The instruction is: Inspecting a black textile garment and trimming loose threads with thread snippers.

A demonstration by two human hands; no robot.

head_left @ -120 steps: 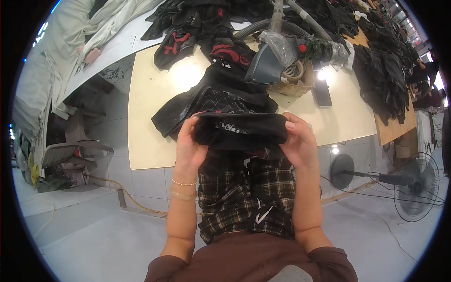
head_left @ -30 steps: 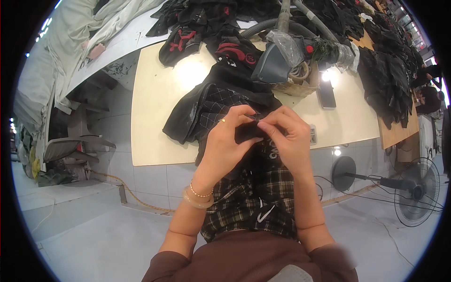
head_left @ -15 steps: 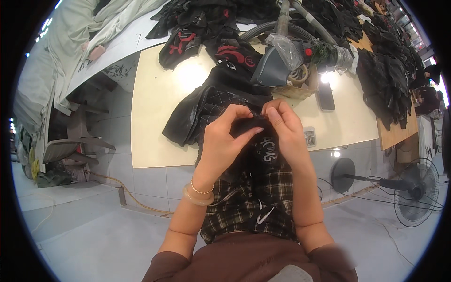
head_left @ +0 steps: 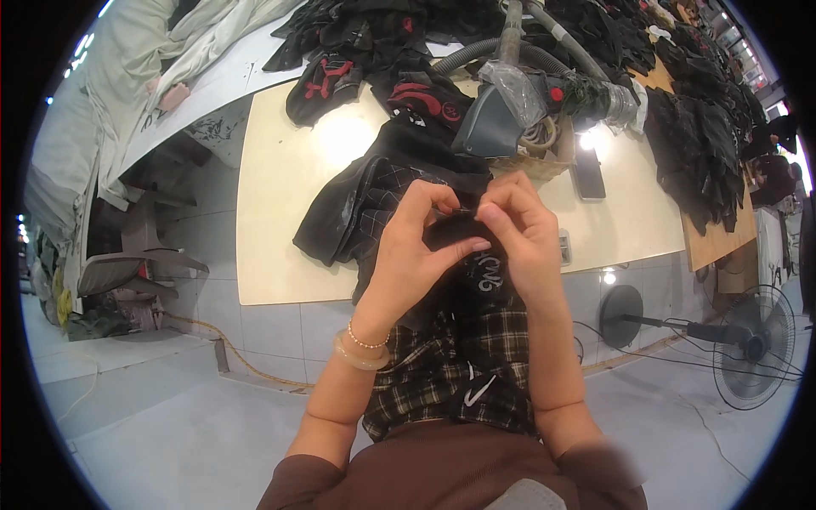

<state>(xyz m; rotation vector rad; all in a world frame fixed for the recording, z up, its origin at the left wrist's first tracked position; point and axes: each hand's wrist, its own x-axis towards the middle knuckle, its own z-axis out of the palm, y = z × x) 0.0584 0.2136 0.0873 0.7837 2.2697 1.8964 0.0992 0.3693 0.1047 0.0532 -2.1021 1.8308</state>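
A black garment (head_left: 336,212) with white stitched grid lines and pale lettering lies over the near edge of the cream table and hangs down onto my lap. My left hand (head_left: 406,251) pinches its dark fabric, with the thumb under a fold. Close beside it, my right hand (head_left: 529,238) is closed with thumb and forefinger pressed together at the same spot. The fingertips of both hands almost meet there. Something thin and dark seems to run between them, too small to name.
Behind the hands stands a grey machine (head_left: 489,126) with a hose (head_left: 467,56). A phone (head_left: 589,174) and a small grey case (head_left: 564,246) lie on the table (head_left: 272,195). Black garments (head_left: 710,161) are heaped right. A fan (head_left: 752,348) stands right, a chair (head_left: 127,265) left.
My right hand has shifted slightly right and nearer me, its thumb and forefinger now pinched together. The left hand has moved slightly right, with the fabric still held.
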